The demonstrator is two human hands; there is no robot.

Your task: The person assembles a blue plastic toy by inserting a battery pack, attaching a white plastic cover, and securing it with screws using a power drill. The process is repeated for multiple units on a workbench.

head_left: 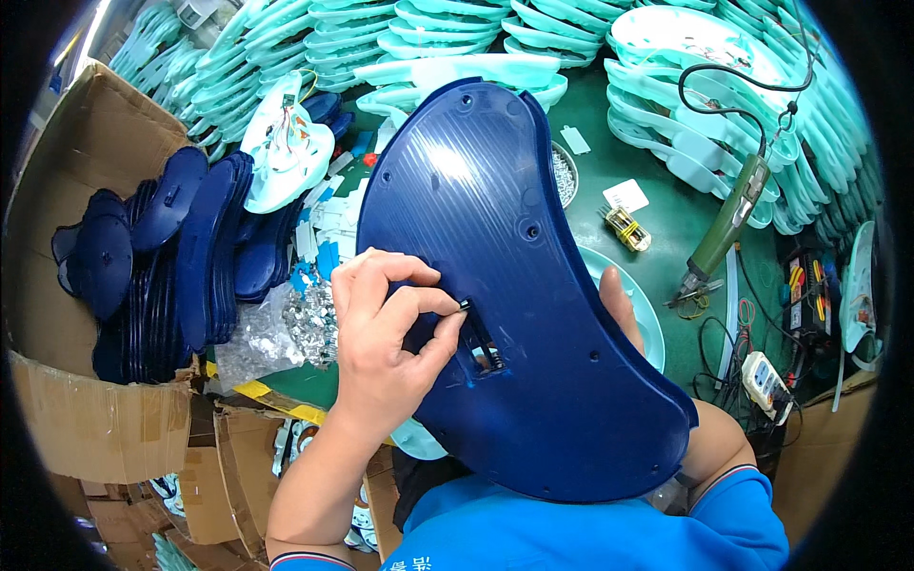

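Observation:
A large kidney-shaped dark blue plastic shell [476, 219] is held up tilted in front of me, with screw holes round its edge. Near its middle is a rectangular battery compartment [487, 357] with metal contacts inside. My left hand [386, 333] pinches a small dark piece with a pale end [465, 305] between thumb and forefinger, at the upper end of that opening. Behind the shell's right edge, my right hand [621, 309] supports it; only some of its fingers and the wrist show, the rest being hidden. Under the shell lies a turquoise plastic part [643, 305].
Stacked turquoise shells [438, 33] line the back and right. At left, a cardboard box [90, 124] holds dark blue panels [195, 247]. A green electric screwdriver [728, 219] hangs at right, above a multimeter [765, 385]. A bowl of screws [564, 176] and a banded bundle [625, 229] sit behind the shell.

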